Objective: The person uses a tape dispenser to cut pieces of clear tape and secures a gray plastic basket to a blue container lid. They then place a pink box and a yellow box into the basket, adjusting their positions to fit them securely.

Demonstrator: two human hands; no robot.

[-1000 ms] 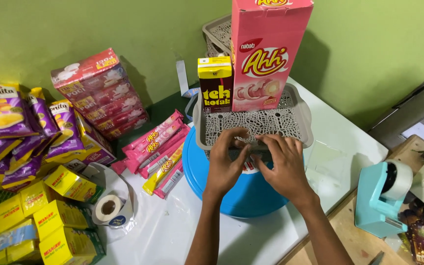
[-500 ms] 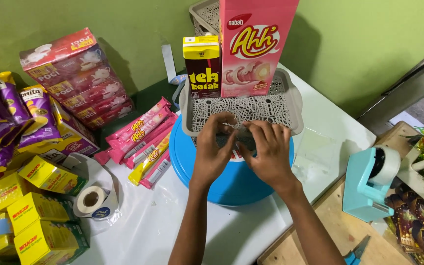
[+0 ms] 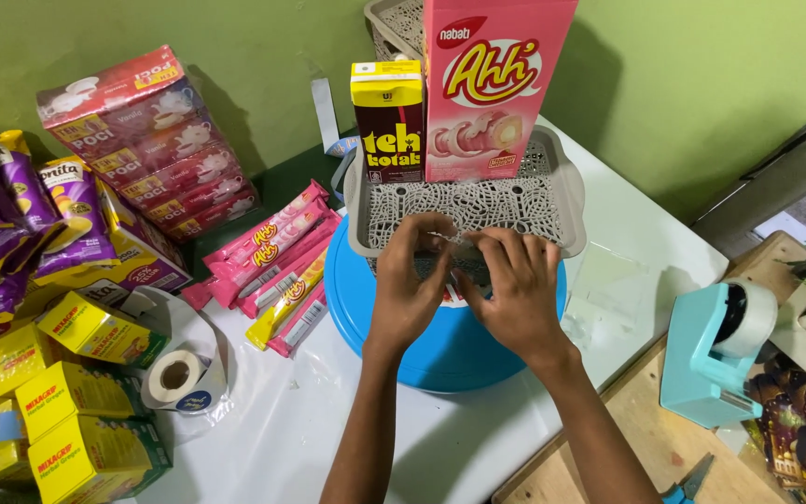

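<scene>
A grey perforated tray (image 3: 566, 201) rests on a round blue container (image 3: 440, 359). A tall pink snack box (image 3: 492, 89) and a brown-and-yellow drink carton (image 3: 389, 121) stand upright at the tray's back. My left hand (image 3: 408, 285) and my right hand (image 3: 515, 285) meet at the tray's front rim. Their fingertips pinch a small clear strip (image 3: 448, 241) between them. What lies under my palms is hidden.
Pink wafer packs (image 3: 272, 247) lie left of the blue container. Further left are stacked red boxes (image 3: 146, 140), purple snack bags (image 3: 11, 215), yellow boxes (image 3: 58, 411) and a sticker roll (image 3: 176, 376). A teal tape dispenser (image 3: 711, 350) and scissors (image 3: 687, 485) are at the right.
My hands stay at the tray's front rim, and the fingertips have drawn closer together around the clear strip. The view has shifted slightly; the boxes stand as before.
</scene>
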